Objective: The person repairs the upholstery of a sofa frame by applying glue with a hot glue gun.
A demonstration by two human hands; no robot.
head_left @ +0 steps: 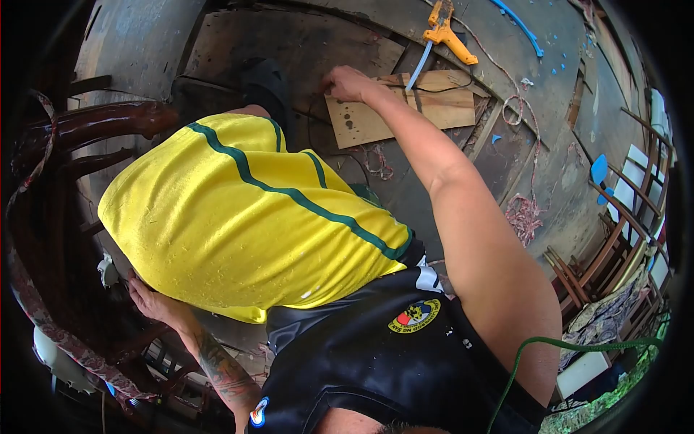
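Note:
My right hand [348, 84] reaches to the upper left corner of a flat tan board [444, 108] with dark stains. Its fingers are curled; what they grip, if anything, cannot be made out. A yellow glue gun [442, 32] lies just beyond the board, its pale blue glue stick [419, 66] reaching over the board's edge. A thin dark cord [434, 90] crosses the board. My left hand [147, 300] is low beside my thigh in yellow shorts [238, 210], fingers apart, partly hidden by the cloth, with nothing seen in it.
Dark glossy wooden furniture [94, 123] stands close on the left. A tangled pink-white string [524, 217] lies on the worn floor [506, 166] at right. Blue scraps [599, 170] and stacked wooden slats [614, 246] are farther right. A green rope [578, 346] hangs at lower right.

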